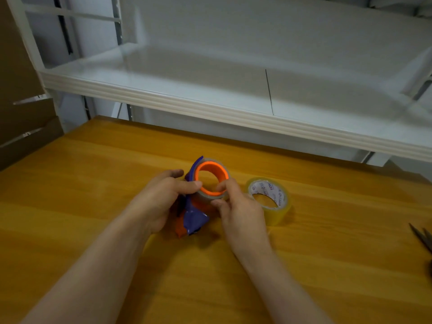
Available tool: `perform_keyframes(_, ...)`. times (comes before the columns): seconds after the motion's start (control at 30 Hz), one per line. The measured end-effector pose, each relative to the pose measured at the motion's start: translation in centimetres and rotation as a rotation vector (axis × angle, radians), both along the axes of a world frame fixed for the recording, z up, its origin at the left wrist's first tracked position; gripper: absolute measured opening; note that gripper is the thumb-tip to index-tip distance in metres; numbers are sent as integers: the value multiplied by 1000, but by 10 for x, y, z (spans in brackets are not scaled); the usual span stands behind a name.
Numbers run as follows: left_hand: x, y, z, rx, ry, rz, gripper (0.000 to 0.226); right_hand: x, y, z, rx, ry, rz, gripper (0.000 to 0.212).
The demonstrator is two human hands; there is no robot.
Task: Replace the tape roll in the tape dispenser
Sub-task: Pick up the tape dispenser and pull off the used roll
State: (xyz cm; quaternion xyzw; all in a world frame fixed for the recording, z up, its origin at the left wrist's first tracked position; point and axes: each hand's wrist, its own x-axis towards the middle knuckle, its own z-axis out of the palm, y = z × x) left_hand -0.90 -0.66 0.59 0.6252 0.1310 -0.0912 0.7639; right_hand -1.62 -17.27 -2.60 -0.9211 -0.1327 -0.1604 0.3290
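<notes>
A purple and orange tape dispenser (194, 218) is held just above the wooden table (93, 171). My left hand (161, 197) grips its body from the left, thumb on the orange hub ring (210, 168). A thin, nearly used-up roll (205, 196) sits around that hub. My right hand (236, 206) pinches the roll's right edge between thumb and fingers. A full roll of clear tape (275, 206) with a white printed core lies flat on the table, just right of my right hand.
Scissors (423, 239) lie at the table's right edge, partly cut off. A white shelf (210, 108) overhangs the far side of the table. Cardboard boxes (21, 101) stand at the left.
</notes>
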Motion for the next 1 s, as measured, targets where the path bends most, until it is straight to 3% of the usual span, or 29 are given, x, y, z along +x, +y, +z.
perform_keyframes(0.17, -5, -4, 5, -85, -70, -101, 56, -5, -7, 2, 39, -123, -41, 21)
perform_keyframes(0.37, -7, -6, 6, -136, -154, -96, 52, -10, -16, 9, 97, -54, 10, 35)
perform_keyframes(0.47, -7, -2, 6, -133, -201, -101, 58, -16, -21, 20, 236, -19, 57, 52)
perform_keyframes(0.6, -11, -8, 6, -98, -290, -185, 66, -18, -24, 21, 538, 90, 95, 57)
perform_keyframes(0.7, -15, -15, 5, -45, -366, -230, 67, -16, -27, 21, 579, 79, 25, 52)
perform_keyframes(0.83, -18, -22, 5, -59, -449, -263, 71, -11, -33, 22, 660, 78, -50, 27)
perform_keyframes(1.0, -14, -21, 0, -151, -492, -281, 74, -6, -34, 20, 802, 121, -128, 26)
